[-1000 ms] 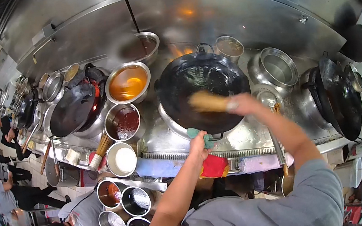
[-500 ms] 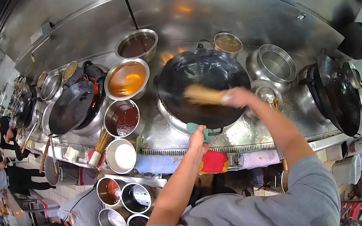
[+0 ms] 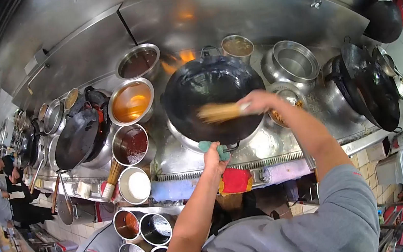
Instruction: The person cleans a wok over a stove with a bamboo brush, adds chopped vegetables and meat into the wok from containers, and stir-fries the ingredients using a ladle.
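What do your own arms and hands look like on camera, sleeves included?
Short grey sleeves cover the upper arms, the right sleeve with a small red marking; the forearms are bare. The left hand and right hand wear no gloves, and I see no watch or cable on either arm.

Commercial kitchen | wok range (image 3: 191, 162), flames (image 3: 186, 56), sauce pots (image 3: 133, 145), steel backsplash (image 3: 227, 14)

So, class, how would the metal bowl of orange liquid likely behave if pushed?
The metal bowl would probably feel heavy, since orange liquid fills much of it. That liquid might slosh over, as the top is open.
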The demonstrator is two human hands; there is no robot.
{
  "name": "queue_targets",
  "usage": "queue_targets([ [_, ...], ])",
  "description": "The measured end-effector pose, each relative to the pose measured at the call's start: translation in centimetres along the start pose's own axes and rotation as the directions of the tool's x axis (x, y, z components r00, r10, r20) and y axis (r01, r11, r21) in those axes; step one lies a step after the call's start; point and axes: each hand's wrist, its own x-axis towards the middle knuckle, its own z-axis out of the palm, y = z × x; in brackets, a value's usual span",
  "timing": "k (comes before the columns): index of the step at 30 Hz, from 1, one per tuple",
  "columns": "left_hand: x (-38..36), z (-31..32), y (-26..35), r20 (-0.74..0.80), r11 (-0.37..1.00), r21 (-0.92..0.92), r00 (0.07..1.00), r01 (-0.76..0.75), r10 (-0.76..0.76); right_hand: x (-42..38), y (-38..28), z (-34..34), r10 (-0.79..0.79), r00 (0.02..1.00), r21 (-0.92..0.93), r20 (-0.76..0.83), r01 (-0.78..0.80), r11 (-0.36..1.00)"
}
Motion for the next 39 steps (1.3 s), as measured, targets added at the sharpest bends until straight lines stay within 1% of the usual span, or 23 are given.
queue_targets([
  [2, 0.1, -0.3, -0.2, 0.012, 1.0, -0.025, 1.0, 0.011, -0.011, -1.2, 1.3, -6.3, 0.258, 0.825, -0.258, -0.502, -0.428, 0.866],
  [3, 0.0, -0.4, -0.3, 0.011, 1.0, -0.029, 1.0, 0.003, -0.003, -1.0, 0.5, -6.3, 0.253, 0.824, -0.258, -0.507, -0.425, 0.868],
  [5, 0.5, -0.1, -0.1, 0.011, 0.999, -0.042, 1.0, -0.014, 0.014, 0.6, -3.6, -5.2, 0.367, 0.292, 0.241, -0.883, -0.387, 0.89],
  [6, 1.0, -0.4, -0.2, 0.009, 0.998, -0.057, 1.0, -0.013, 0.014, 1.6, -5.9, -2.9, 0.408, 0.389, 0.263, -0.826, -0.375, 0.889],
  [8, 1.5, -0.7, -1.2, 0.016, 0.998, -0.06, 1.0, -0.004, 0.005, 3.8, -7.8, 4.5, 0.19, 0.783, -0.254, -0.592, -0.404, 0.879],
  [10, 2.2, -0.8, -1.0, 0.045, 0.996, -0.087, 0.999, -0.026, 0.03, 2.6, -11.0, 9.8, 0.05, 0.937, -0.062, -0.345, -0.076, 0.995],
  [12, 0.5, 0.3, -0.3, -0.016, 0.998, -0.057, 0.999, -0.037, 0.036, -3.8, -11.8, 8.8, -0.172, 0.931, -0.004, -0.322, 0.18, 0.984],
  [14, 1.0, 0.1, -0.7, -0.064, 0.998, -0.049, 0.997, -0.044, 0.041, -6.4, -6.4, 2.7, -0.216, 0.976, -0.14, -0.016, 0.212, 0.967],
  [15, 1.0, 0.2, -0.7, -0.058, 0.998, -0.049, 0.997, -0.049, 0.046, -6.0, -1.3, -0.7, -0.185, 0.982, -0.235, 0.029, 0.186, 0.954],
  [16, 1.0, 0.2, -0.6, -0.052, 0.998, -0.042, 0.997, -0.051, 0.048, -7.3, -1.9, -6.5, 0.13, 0.988, -0.352, 0.084, -0.093, 0.931],
  [17, 0.8, 0.0, -0.6, -0.048, 0.998, -0.034, 0.998, -0.05, 0.049, -6.3, 2.8, -9.0, 0.103, 0.958, -0.461, -0.268, -0.221, 0.859],
  [18, 0.7, -0.1, -0.8, -0.047, 0.998, -0.034, 0.998, -0.052, 0.05, -5.8, 2.8, -11.0, 0.089, 0.775, -0.254, -0.626, -0.31, 0.916],
  [20, 1.0, -0.1, -0.7, -0.02, 0.998, -0.042, 0.998, -0.052, 0.052, -3.9, -1.2, -11.1, 0.281, 0.414, 0.088, -0.866, -0.428, 0.9],
  [21, 1.0, -0.6, -1.0, -0.031, 0.998, -0.033, 0.998, -0.047, 0.046, -1.8, -2.2, -9.4, 0.386, 0.43, 0.228, -0.816, -0.374, 0.899],
  [24, 1.5, -0.6, -0.8, -0.024, 0.999, -0.023, 0.999, -0.035, 0.034, 3.8, -6.5, 2.9, 0.3, 0.714, -0.1, -0.633, -0.46, 0.882],
  [25, 1.6, -0.5, -0.6, -0.028, 0.999, -0.034, 0.999, -0.041, 0.04, 1.6, -11.0, 5.0, 0.241, 0.874, -0.147, -0.423, -0.328, 0.933],
  [27, 1.5, -1.0, -0.5, -0.05, 0.997, -0.053, 0.998, -0.047, 0.045, 0.1, -12.1, 9.3, -0.04, 0.941, -0.056, -0.336, 0.023, 0.998],
  [30, 1.5, -0.8, -0.3, -0.05, 0.997, -0.028, 0.996, -0.072, 0.071, -4.8, -6.8, 2.7, -0.274, 0.962, -0.087, 0.011, 0.274, 0.958],
  [32, 1.6, -0.6, -0.1, -0.039, 0.998, -0.011, 0.997, -0.063, 0.062, -4.4, -0.5, -5.3, -0.003, 0.998, -0.554, 0.065, 0.039, 0.832],
  [34, 0.8, -0.2, 0.0, -0.052, 0.997, -0.008, 0.996, -0.077, 0.076, -3.7, 4.4, -11.5, 0.204, 0.807, -0.242, -0.554, -0.39, 0.888],
  [35, 0.6, 0.0, 0.1, -0.053, 0.997, -0.011, 0.996, -0.07, 0.069, -5.3, 0.5, -12.4, 0.215, 0.511, -0.042, -0.832, -0.444, 0.895],
  [37, 0.1, 0.1, -0.2, -0.077, 0.997, -0.01, 0.994, -0.077, 0.076, -5.2, -2.1, -12.1, 0.189, 0.311, 0.133, -0.932, -0.191, 0.972],
  [39, 0.3, 0.3, -0.2, -0.085, 0.998, -0.006, 0.994, -0.066, 0.065, -1.4, -3.9, -7.4, 0.333, 0.402, 0.208, -0.853, -0.323, 0.923],
])
